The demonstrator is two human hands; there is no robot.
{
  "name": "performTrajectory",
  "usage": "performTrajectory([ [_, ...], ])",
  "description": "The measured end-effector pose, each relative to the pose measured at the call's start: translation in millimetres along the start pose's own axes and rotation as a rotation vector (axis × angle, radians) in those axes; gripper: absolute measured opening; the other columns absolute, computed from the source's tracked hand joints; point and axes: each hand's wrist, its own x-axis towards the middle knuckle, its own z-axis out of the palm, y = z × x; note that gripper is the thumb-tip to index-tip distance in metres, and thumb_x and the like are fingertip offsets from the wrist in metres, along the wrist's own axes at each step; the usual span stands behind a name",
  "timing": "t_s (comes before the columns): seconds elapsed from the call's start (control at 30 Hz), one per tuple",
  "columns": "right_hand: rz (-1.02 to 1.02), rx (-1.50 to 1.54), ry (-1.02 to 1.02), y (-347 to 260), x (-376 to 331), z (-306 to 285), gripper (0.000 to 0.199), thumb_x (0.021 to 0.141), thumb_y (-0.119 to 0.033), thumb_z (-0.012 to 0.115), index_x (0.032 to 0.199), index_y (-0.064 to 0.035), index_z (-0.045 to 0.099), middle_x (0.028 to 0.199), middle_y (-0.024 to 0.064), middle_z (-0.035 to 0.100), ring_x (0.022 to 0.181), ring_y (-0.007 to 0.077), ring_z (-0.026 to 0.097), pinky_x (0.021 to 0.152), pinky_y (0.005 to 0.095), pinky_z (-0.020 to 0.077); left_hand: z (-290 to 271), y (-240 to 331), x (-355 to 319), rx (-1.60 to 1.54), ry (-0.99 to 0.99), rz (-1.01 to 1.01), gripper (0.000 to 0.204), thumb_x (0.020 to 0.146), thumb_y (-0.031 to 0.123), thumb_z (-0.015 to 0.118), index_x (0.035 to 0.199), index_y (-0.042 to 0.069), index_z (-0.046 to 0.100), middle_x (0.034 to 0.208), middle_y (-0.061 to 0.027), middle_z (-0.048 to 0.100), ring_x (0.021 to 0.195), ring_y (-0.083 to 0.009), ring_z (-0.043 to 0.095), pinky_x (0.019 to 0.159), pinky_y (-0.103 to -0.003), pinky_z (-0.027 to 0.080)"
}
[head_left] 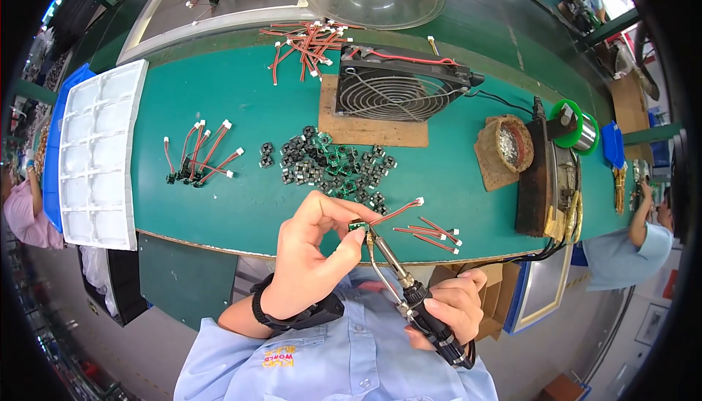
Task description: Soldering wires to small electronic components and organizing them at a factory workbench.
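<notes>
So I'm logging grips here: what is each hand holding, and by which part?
Left hand pinches a small green circuit board by its edges; the right hand grips a soldering iron by its black handle.

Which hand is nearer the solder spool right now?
Right. The right hand, gripping the soldering iron, sits below-left of the solder spool; the left hand, pinching a small board, is farther left.

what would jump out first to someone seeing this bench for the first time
At the near edge, the left hand pinches a small green circuit board with a red wire, while the right hand brings a black-handled soldering iron to it. Behind lies a heap of small green-and-black boards on the green table, and farther back a black square fan.
</notes>
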Motion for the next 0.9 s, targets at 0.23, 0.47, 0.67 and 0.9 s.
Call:
performTrajectory([
  [0.23,0.001,0.007,0.010,0.4,0.1,0.2,0.046,0.055,-0.023,0.081,0.097,-0.0133,0.063,0.078,-0.0013,0.061,0.072,0.0159,0.056,0.079,0.0348,0.0330,0.9,-0.1,-0.3,0.028,0.002,0.001,0.013,0.084,-0.003,0.052,0.090,0.002,0.042,0.099,-0.0185,0.061,0.093,-0.0191,0.060,0.080,-0.031,0.047],
  [0.47,-0.016,-0.001,0.019,2.6,-1.1,0.4,0.045,0.055,-0.023,0.081,0.096,-0.0130,0.064,0.077,-0.0010,0.061,0.072,0.0159,0.056,0.077,0.0344,0.0334,2.1,0.3,-0.5,0.037,0.010,-0.014,0.014,0.082,-0.004,0.053,0.090,0.002,0.043,0.099,-0.0180,0.060,0.093,-0.0201,0.060,0.080,-0.031,0.048],
  [0.67,-0.018,-0.012,0.024,3.0,-2.5,1.7,0.046,0.055,-0.023,0.081,0.097,-0.0143,0.064,0.077,-0.0020,0.061,0.072,0.0152,0.056,0.076,0.0343,0.0334,2.5,-0.1,-1.5,0.062,0.013,0.002,0.015,0.081,-0.005,0.052,0.091,0.002,0.043,0.099,-0.0178,0.060,0.093,-0.0206,0.060,0.079,-0.031,0.048],
  [0.9,-0.002,-0.057,-0.002,-0.5,-6.7,0.1,0.047,0.056,-0.024,0.081,0.099,-0.0175,0.064,0.079,-0.0038,0.061,0.074,0.0133,0.056,0.078,0.0348,0.0323,3.4,0.1,-1.1,0.076,0.013,0.016,0.016,0.081,-0.006,0.052,0.091,0.002,0.044,0.099,-0.0180,0.061,0.092,-0.0202,0.060,0.078,-0.030,0.048],
])
